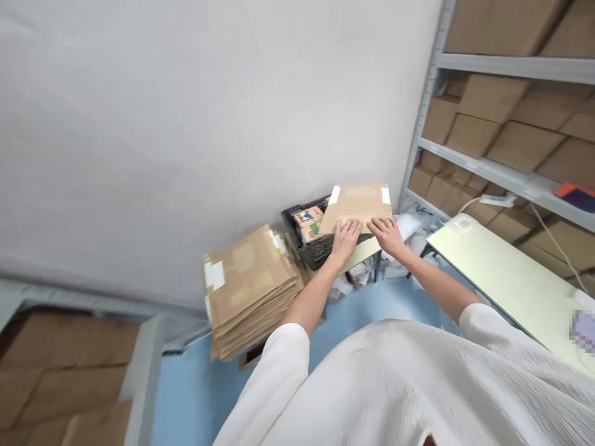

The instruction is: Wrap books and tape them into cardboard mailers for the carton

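Flat cardboard mailer (357, 205) lies on the tabletop (360, 251) corner, over the black crate (307, 238). Left hand (346, 238) and right hand (387, 235) press its near edge, fingers spread flat, nothing gripped. Looks light, stiff, bendable; pinch both side edges.

A stack of flattened cardboard boxes (248, 291) stands on the blue floor (195, 396), left of a black crate (304, 232) holding colourful packs. Crumpled white paper (360, 272) lies on the floor just right of the crate. Farther right stands a pale green table (506, 275), and behind it a grey metal shelf (502, 170) packed with brown boxes (493, 96). A white wall (186, 124) rises behind the crate.
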The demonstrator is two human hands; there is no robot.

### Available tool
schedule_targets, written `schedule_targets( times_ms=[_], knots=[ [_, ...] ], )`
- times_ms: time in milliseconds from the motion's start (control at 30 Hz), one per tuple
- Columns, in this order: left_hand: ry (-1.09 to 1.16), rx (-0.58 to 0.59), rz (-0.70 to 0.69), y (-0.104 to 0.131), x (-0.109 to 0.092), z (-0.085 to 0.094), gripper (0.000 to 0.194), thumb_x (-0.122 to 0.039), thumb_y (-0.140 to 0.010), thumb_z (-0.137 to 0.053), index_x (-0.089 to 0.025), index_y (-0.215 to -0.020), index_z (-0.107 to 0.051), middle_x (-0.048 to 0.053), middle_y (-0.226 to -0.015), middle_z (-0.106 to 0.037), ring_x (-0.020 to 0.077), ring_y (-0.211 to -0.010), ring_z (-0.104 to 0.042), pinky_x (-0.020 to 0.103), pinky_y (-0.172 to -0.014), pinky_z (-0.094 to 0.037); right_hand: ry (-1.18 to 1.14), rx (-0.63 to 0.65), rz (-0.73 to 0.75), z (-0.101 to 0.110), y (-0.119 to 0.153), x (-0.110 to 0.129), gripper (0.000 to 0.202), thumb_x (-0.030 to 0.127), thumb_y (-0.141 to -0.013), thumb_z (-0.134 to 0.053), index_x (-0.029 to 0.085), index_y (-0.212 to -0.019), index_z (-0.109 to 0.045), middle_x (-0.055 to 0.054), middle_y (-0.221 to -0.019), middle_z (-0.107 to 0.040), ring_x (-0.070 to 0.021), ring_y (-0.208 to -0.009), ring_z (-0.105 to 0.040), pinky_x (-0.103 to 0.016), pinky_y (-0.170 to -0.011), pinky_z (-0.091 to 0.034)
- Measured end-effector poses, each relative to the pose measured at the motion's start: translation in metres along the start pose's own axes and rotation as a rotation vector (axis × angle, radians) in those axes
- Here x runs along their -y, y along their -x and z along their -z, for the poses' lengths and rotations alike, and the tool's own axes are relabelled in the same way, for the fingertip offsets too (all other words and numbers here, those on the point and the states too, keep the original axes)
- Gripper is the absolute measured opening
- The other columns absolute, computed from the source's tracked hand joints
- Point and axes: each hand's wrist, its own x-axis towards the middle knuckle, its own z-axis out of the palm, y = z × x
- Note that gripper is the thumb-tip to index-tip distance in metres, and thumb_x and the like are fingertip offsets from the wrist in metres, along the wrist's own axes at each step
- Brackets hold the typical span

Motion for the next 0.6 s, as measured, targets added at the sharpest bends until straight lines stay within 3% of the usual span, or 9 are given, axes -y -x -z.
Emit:
schedule_targets(
  times_ms=[167, 300, 433, 600],
  knots=[
    [0.077, 0.025, -0.181, -0.082, -0.103, -0.047, 0.060, -0.013, -0.108, -0.042, -0.023, -0.165, -0.059, 0.015, -0.167, -0.062, 0.0310, -0.158, -0.054, 0.063, -0.138, -0.027, 0.066, 0.017, -0.193, 0.016, 0.085, -0.101, 0.060, 0.020, -0.109, -0.049, 0.025, -0.168, -0.055, -0.015, -0.165, -0.062, -0.0363, -0.140, -0.049, -0.051, -0.118, -0.031],
    [0.128, 0.073, -0.308, -0.128, -0.182, -0.082, 0.058, -0.014, -0.108, -0.043, -0.025, -0.163, -0.061, 0.015, -0.165, -0.063, 0.0313, -0.156, -0.055, 0.062, -0.137, -0.029, 0.105, 0.043, -0.324, 0.027, 0.155, -0.162, 0.058, 0.021, -0.110, -0.048, 0.022, -0.166, -0.058, -0.016, -0.162, -0.063, -0.0353, -0.136, -0.051, -0.049, -0.116, -0.032],
    [0.163, 0.138, -0.455, -0.159, -0.251, -0.115, 0.059, -0.013, -0.107, -0.044, -0.027, -0.163, -0.059, 0.014, -0.165, -0.063, 0.0308, -0.157, -0.053, 0.062, -0.138, -0.027, 0.132, 0.067, -0.479, 0.030, 0.221, -0.200, 0.055, 0.021, -0.111, -0.045, 0.021, -0.164, -0.060, -0.016, -0.159, -0.065, -0.0343, -0.134, -0.051, -0.048, -0.115, -0.033],
    [0.217, 0.261, -0.626, -0.186, -0.318, -0.152, 0.062, -0.012, -0.107, -0.041, -0.028, -0.166, -0.056, 0.013, -0.168, -0.060, 0.0305, -0.158, -0.050, 0.060, -0.140, -0.023, 0.137, 0.155, -0.698, 0.033, 0.286, -0.222, 0.057, 0.021, -0.112, -0.042, 0.023, -0.167, -0.057, -0.016, -0.160, -0.065, -0.0348, -0.134, -0.052, -0.048, -0.113, -0.034]
  ],
)
